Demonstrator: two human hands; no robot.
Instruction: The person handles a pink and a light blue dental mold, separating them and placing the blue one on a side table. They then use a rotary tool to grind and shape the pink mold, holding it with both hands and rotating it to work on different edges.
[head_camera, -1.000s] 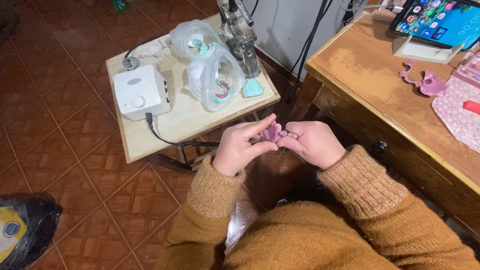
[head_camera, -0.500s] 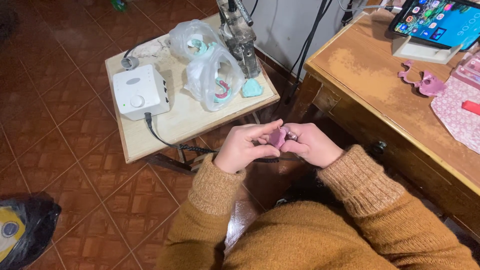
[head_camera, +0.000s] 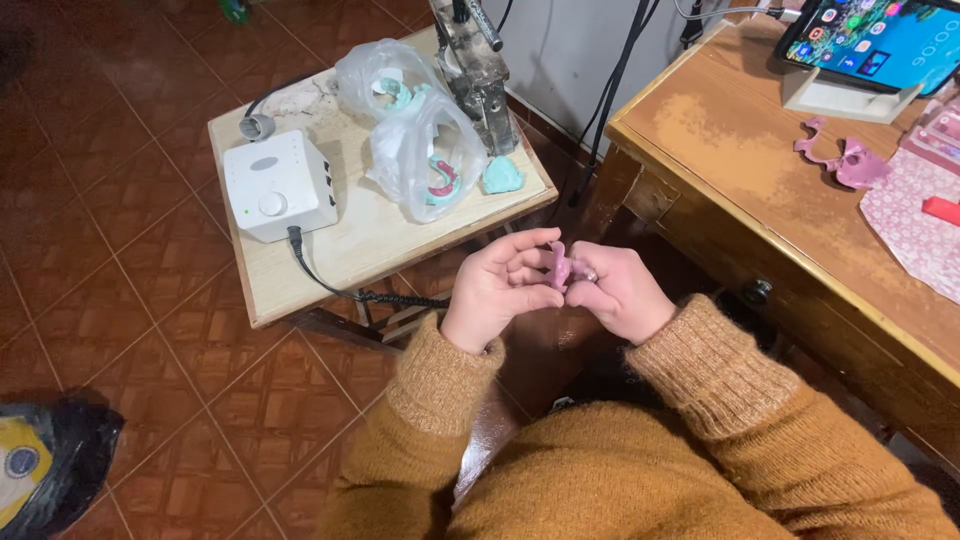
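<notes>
Pink wax denture piece (head_camera: 558, 266) is sitting pinched between both hands above the red tiled floor (head_camera: 120, 330); left hand (head_camera: 498, 290) and right hand (head_camera: 615, 288) are curling fingers closed around it.

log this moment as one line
left hand: shut on pink piece | right hand: shut on pink piece | held above floor, beside small table

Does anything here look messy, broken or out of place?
Mostly tidy. The wooden desk has a pale worn patch in its finish. Both hands, left hand and right hand, pinch a small pink piece; nothing looks spilled.
</notes>
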